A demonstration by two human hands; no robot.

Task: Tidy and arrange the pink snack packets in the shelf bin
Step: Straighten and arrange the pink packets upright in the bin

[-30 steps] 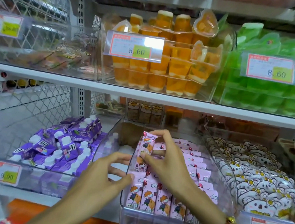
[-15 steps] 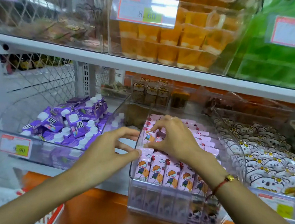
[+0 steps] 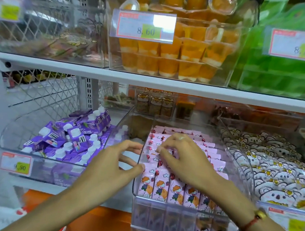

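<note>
2 hands work at the clear bin (image 3: 239,158), lower centre of the frame. My right hand (image 3: 184,159) curls its fingertips onto the pink packets (image 3: 162,187) inside; my left hand (image 3: 111,165), fingers spread, touches the bin's left wall.

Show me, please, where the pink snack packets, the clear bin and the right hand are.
pink snack packets (image 3: 160,188): head view, front-row packet face.
clear bin (image 3: 160,219): head view, front wall.
right hand (image 3: 183,158): head view, back of hand.
</note>
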